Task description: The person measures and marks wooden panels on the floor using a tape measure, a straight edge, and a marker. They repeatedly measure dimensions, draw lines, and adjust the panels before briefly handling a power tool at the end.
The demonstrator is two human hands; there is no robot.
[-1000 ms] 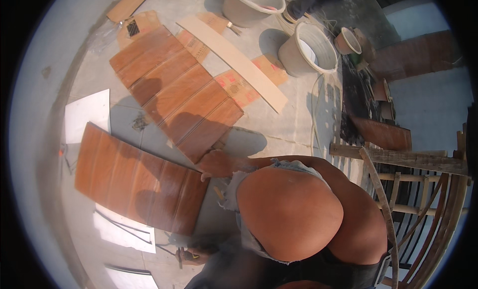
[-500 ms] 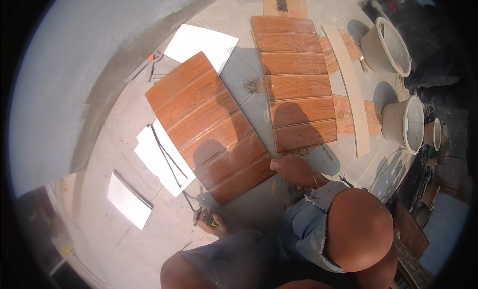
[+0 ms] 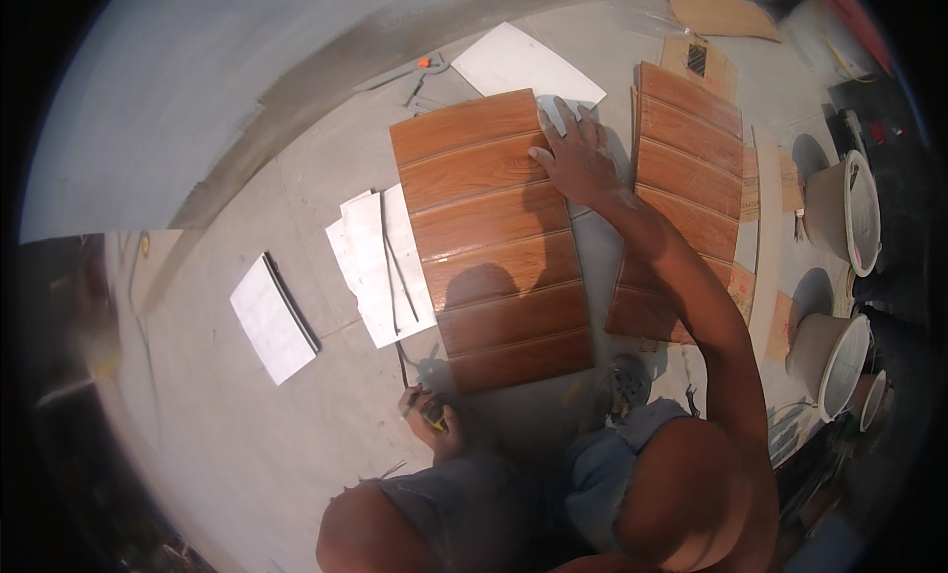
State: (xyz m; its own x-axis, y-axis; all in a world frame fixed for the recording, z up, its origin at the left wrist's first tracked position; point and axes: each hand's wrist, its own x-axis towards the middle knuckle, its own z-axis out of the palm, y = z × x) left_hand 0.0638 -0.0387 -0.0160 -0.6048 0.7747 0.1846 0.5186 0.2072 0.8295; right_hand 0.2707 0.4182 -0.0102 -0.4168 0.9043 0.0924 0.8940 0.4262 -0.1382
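Observation:
A brown wood-grain panel with crosswise grooves lies in front of me. My right hand reaches to its far right edge, fingers spread, the thumb at the panel and the other fingers just past the edge. Close to the panel's near left corner, my left hand is closed around a small black-and-yellow tape measure. To the right, a second, similar panel is partly covered by my right forearm. It seems to have another piece under it.
White sheets with thin dark strips lie left of the panel; another white piece is farther left. Beyond are a white sheet and an orange-and-grey tool. A long board, cardboard and buckets are rightward.
My right hand has gone from the front panel's near right corner to its far right edge and opened. The view has shifted, and that panel now appears straighter. My left hand keeps the tape measure.

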